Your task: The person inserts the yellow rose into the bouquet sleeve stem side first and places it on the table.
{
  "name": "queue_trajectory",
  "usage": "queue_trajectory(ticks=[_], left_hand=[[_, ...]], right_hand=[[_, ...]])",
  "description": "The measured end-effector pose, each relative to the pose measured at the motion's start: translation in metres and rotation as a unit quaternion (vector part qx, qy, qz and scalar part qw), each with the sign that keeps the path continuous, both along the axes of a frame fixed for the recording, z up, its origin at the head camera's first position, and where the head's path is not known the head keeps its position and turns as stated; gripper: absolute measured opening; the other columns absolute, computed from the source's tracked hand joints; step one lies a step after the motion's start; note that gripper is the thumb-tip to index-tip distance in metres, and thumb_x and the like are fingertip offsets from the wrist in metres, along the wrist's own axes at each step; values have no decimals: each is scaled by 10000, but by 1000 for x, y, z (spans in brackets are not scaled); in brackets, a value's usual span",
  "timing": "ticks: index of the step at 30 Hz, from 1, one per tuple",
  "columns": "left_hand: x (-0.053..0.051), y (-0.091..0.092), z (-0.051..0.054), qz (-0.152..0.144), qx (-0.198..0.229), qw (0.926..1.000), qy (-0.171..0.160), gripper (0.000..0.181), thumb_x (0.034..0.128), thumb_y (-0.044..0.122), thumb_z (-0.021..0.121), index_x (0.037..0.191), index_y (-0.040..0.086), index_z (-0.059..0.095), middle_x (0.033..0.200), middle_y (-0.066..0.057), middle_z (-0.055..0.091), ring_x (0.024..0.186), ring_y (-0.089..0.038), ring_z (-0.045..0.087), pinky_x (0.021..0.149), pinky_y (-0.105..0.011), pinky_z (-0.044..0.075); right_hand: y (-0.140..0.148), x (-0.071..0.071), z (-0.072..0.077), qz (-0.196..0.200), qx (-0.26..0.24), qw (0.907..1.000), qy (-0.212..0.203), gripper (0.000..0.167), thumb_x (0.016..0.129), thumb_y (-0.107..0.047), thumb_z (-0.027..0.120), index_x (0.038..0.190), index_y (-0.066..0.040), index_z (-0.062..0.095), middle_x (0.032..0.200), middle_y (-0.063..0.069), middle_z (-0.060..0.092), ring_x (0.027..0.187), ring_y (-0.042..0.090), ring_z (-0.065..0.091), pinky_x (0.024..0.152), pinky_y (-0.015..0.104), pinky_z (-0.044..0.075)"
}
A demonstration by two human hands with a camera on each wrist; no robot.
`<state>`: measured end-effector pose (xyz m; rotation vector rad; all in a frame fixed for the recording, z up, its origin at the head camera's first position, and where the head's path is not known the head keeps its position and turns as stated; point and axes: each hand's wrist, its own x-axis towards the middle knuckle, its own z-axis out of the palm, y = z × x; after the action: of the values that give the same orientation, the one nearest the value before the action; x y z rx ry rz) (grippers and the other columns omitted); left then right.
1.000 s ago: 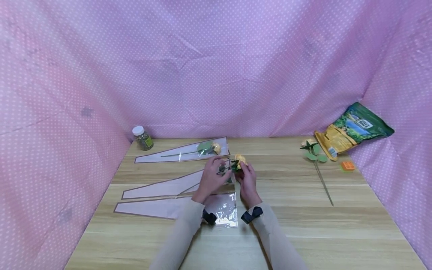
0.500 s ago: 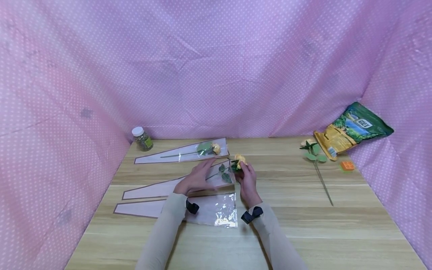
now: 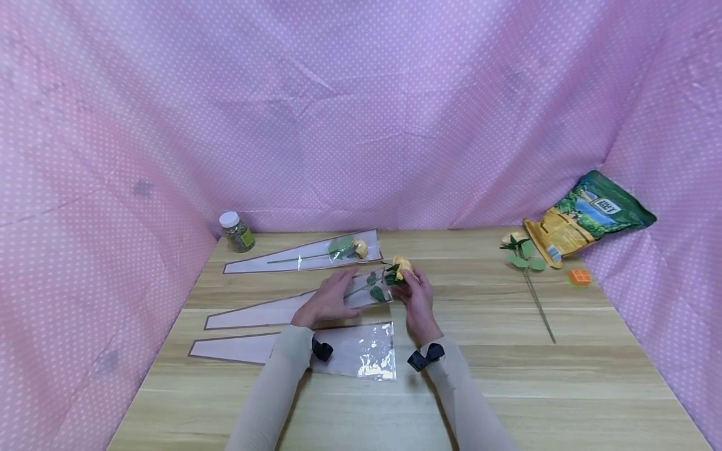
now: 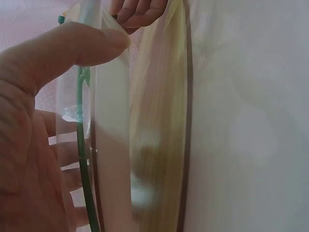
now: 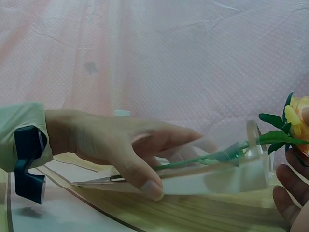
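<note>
Yellow petals top an artificial rose (image 3: 403,265) lying partly inside a clear wrapper (image 3: 271,312) at the middle of the wooden counter (image 3: 564,394). Its long axis runs left to right: the bloom points right and slightly far, past the wrapper's wide mouth, and the green stem (image 5: 183,164) trails left and slightly near, toward the narrow end.

A person's right hand (image 3: 420,305) pinches the rose at the base of the bloom, fingers bent in against it. The left hand (image 3: 327,300) arches across the wrapper, thumb on the near side and fingers on the far side, holding it in a wide, loose curve.

From the right wrist, the wrapper's mouth is seen raised off the counter, the stem sloping up toward the bloom; the head view flattens this tilt. From the left wrist, the stem shows through shiny film, with the left thumb over its edge and fingers visible behind.

Ruffled petals sit above dark, pointed green leaflets; broader oval leaves lie inside the film, which has a whitish back and a brown border.

Another wrapper (image 3: 254,266) on the far side contains a similar rose; a third (image 3: 366,351) lies on the near side.
</note>
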<state>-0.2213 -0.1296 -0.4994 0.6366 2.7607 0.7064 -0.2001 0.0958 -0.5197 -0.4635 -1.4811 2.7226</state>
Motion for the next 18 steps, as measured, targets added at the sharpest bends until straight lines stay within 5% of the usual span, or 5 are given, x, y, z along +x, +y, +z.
queue_trajectory(ticks=[18], left_hand=[[2,3,0,69,106,9981,596,1062,726,415,817,1591,197,241,1555,-106,390,1402,-320,414,1177,-527,334]], right_hand=[[2,-2,-1,243,78,9994,241,195,940,-118,629,1096,-154,517,875,-59,725,718,109,700,736,294,583]])
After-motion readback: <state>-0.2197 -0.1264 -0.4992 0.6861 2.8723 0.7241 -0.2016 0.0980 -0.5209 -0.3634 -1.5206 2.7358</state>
